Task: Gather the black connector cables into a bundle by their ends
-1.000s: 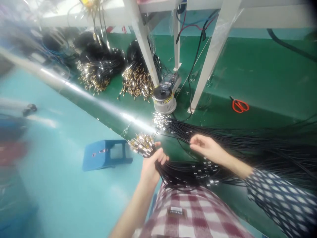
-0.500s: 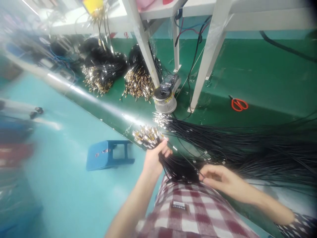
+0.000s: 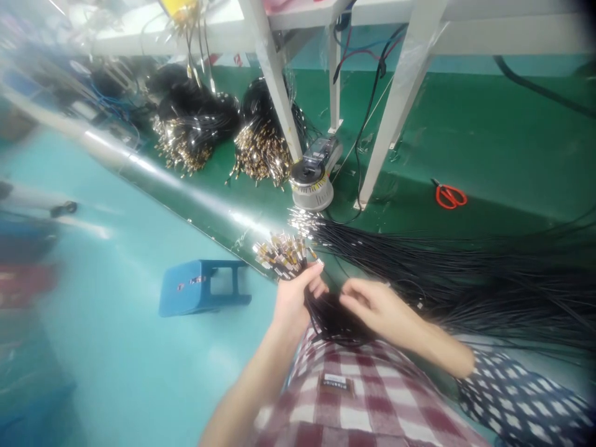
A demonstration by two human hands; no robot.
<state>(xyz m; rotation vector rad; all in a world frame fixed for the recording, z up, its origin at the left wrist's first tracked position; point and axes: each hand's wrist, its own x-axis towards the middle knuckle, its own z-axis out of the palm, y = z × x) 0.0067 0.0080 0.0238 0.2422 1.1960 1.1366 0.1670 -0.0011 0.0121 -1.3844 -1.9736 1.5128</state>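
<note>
Left grip (image 3: 295, 296) tight around a black cable bundle (image 3: 338, 318) — right grip (image 3: 379, 307) close beside it, any pinch there unclear.

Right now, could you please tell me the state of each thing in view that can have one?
Left grip: closed around cable bundle
Cable bundle: gathered, metal ends exposed
Right grip: half curled; holding or not, unclear
Long cables: laid out loosely
Coiled cables: wound and piled
Scissors: lying down; open or shut, too small to tell
Blue stool: apparently upright, nobody on it
Round machine: standing; on or off, unclear
</note>
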